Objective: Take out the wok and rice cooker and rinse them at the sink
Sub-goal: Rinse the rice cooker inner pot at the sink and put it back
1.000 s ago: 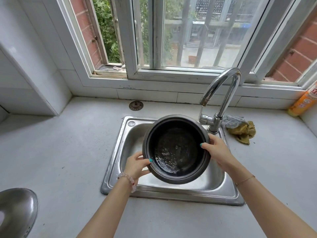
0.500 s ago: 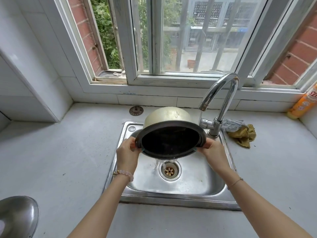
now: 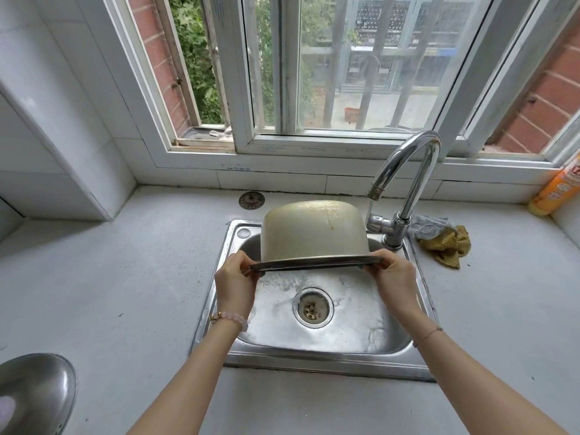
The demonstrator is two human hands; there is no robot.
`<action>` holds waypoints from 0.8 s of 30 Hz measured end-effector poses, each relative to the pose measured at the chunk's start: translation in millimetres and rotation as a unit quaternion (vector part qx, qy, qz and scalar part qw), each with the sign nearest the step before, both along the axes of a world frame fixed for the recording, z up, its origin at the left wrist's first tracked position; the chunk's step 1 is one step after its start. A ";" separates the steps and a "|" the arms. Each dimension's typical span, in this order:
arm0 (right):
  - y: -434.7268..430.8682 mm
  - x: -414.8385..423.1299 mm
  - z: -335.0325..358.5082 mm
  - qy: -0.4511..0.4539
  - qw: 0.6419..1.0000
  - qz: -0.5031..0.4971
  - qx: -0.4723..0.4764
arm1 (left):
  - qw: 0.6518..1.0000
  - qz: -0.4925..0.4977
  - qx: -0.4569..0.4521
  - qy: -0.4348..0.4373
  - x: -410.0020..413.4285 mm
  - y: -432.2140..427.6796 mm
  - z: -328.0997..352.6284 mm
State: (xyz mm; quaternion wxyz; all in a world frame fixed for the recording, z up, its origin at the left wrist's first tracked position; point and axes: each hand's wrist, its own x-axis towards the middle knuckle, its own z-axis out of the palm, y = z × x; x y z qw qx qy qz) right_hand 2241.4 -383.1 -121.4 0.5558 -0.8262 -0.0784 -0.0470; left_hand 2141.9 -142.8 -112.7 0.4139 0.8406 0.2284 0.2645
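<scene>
The rice cooker pot point(image 3: 314, 230), a round metal pot with a dull golden outside, hangs upside down over the steel sink point(image 3: 314, 362), its rim level and its dark inside hidden. My left hand point(image 3: 235, 284) pinches the rim on the left side. My right hand point(image 3: 394, 279) pinches the rim on the right side. Below the pot the wet sink floor and its drain point(image 3: 312, 307) show. The curved chrome faucet point(image 3: 405, 183) stands at the sink's back right, with no water running from it.
A shiny metal wok or lid point(image 3: 31, 397) pokes in at the bottom left of the counter. A scouring pad and yellow cloth point(image 3: 442, 241) lie right of the faucet. An orange bottle point(image 3: 555, 189) stands at the far right. A sink strainer plug point(image 3: 251, 200) lies behind the sink.
Both hands have tipped the pot from open side facing me, with water inside, to fully upside down; the water has poured out into the sink.
</scene>
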 end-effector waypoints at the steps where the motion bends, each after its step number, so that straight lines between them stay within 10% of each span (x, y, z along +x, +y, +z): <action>1: 0.0 -0.8 0.0 0.000 1.000 0.002 0.001 | 1.000 0.002 -0.005 0.002 -0.8 0.3 -0.7; 24: 2.1 -8.6 -1.5 -0.036 0.996 0.042 -0.075 | 0.995 0.025 -0.095 -0.022 -25.3 3.5 4.8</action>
